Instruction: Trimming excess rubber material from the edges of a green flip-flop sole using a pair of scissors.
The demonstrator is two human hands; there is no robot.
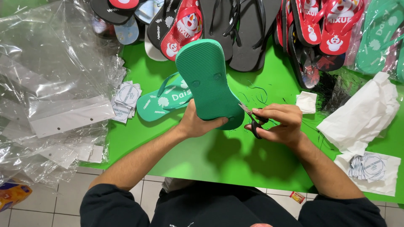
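Green rubber flip-flop (207, 80) held sole-up over mid-table, heel end near, toe end tilted far. Left hand (194, 123) closed around the heel, thumb lying across the ribbed sole, fingers hidden underneath. Right hand (280, 124) just right of the heel, closed on small black-handled scissors (252, 120); blades open a little, tips touching the sole's right edge.

Matching green flip-flop (166, 100) lying strap-up on the table, just left of and partly under the held one. Stack of round paper tags (126, 101) further left, close to it. Clear plastic bags (54, 88) heaped over the table's left edge, spilling toward the tiled floor.

Far edge crowded: black flip-flops (235, 33), red printed flip-flops (185, 27), more red ones far right. Black thread scraps (261, 93) scattered right of the sole. White tissue paper (362, 115) at right, second tag stack (370, 167) near it.

Bare green table (227, 157) between the forearms and along the near edge; only open stretch seen.
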